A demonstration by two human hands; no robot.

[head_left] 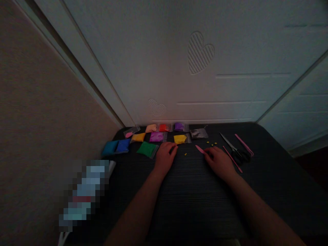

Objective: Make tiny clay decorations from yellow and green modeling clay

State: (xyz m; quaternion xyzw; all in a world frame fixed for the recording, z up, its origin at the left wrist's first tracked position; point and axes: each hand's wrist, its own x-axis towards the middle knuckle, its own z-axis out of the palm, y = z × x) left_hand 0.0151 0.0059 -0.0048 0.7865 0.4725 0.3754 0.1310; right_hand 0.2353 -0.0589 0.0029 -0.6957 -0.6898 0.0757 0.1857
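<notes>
Room: dim, with a white panel (153,68) marked with hearts standing at twelve o'clock, behind a dark table (187,194). Clock directions run from between the hands, twelve pointing away from the person.

Left hand: the left hand (165,155) is at nine o'clock, fingers curled, thumb and forefinger tips close together near the yellow bag (180,139); in this poor light I can't tell whether they grip anything.

Right hand: the right hand (220,161) is at three, thumb and fingers pinching the pink tool (200,149), whose flat end points toward eleven.

Yellow bits: one yellow crumb (186,154) lies between the hands; a small group of yellow bits (212,143) sits at two, just beyond the right fingers.

Bags: the green bag (147,149) is at nine, beside the left hand; the purple bag (179,126) is near eleven, the red bag (164,127) at ten.

Metal and sticks: the scissors (227,140), a pink stick (233,159) and pink tweezers (244,145) lie around three.

Risk: a sweep of the right knuckles could scatter or flatten the bits. A sideways slide of either hand could lose the lone crumb, and the scissors' open blades could nick a hand reaching past without looking.
</notes>
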